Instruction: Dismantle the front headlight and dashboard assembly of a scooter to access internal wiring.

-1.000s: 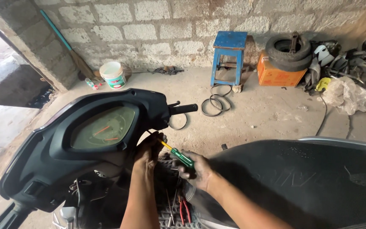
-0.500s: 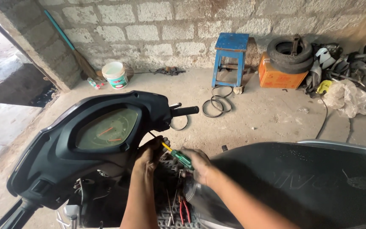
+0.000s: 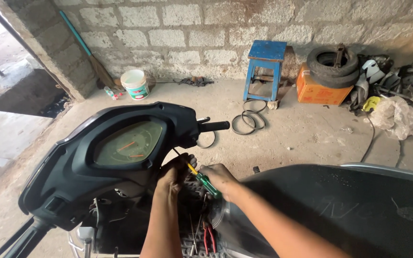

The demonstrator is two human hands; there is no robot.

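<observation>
Concrete floor lay beyond the scooter [image 3: 120, 157]; right hand [image 3: 220, 177] gripped a green screwdriver [image 3: 205, 182], left hand [image 3: 175, 173] curled beside its shaft.

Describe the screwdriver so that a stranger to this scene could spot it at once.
Find the black scooter dashboard in the foreground; just below its right edge two hands meet. The right hand grips the screwdriver, its thin shaft slanting up-left toward the dashboard beside the left hand. Its green and yellow handle stands out against the dark panels and red wires.
</observation>
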